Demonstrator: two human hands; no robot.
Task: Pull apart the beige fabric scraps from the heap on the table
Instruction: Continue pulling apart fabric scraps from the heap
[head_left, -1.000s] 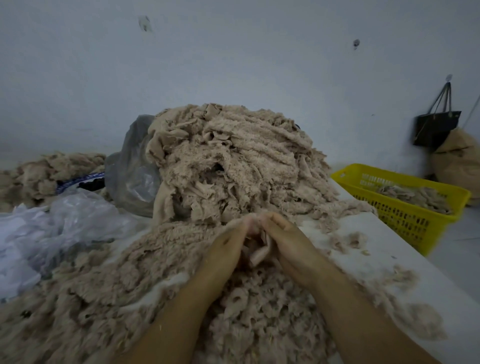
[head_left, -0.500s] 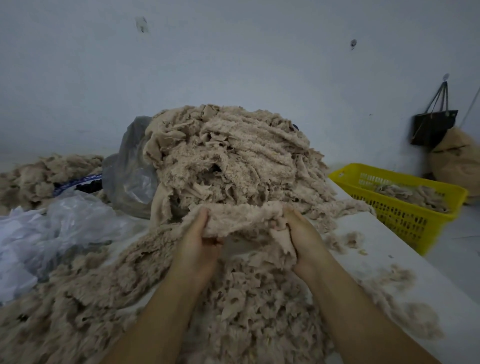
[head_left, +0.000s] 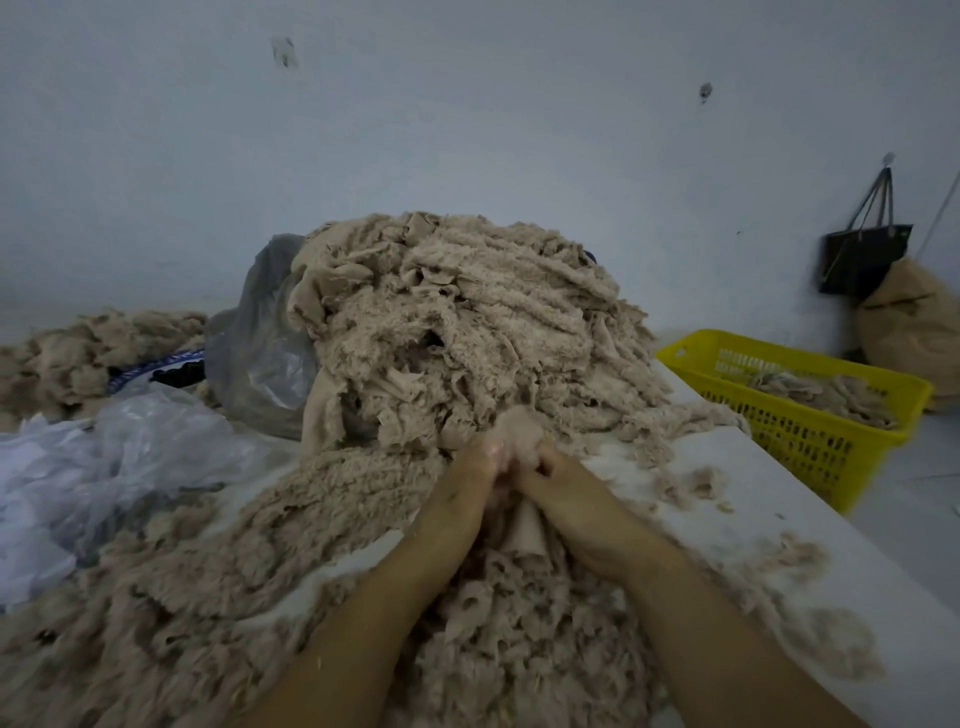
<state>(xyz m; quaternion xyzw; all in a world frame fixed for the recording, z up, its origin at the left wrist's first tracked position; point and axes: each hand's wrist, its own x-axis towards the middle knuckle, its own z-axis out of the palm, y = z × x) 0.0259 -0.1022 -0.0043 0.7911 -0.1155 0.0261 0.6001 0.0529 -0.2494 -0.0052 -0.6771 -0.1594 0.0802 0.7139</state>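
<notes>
At the near foot of the tall heap of beige, fleecy fabric scraps (head_left: 457, 322), on the white table (head_left: 779, 525), both hands meet over one bunched beige scrap (head_left: 517, 434). Left hand (head_left: 460, 501) and right hand (head_left: 579, 501) lie knuckle to knuckle, fingers curled inward and pinching the same tuft. Blur at the fingertips hides the exact hold; each hand appears to grip one side. The tuft rises just above and ahead of the two grips, against the heap's base, and a smooth flat beige piece (head_left: 527, 525) hangs between the wrists. Judged from this, the scrap spans left to right between the hands, so the parting pull would run sideways, each hand outward; neither hand is nearer. A yellow perforated plastic basket (head_left: 691, 356) holding more scraps sits beyond the table's right edge. No brand or legible writing shows; a blue-and-white printed band (head_left: 156, 364) at left is too small to read.
</notes>
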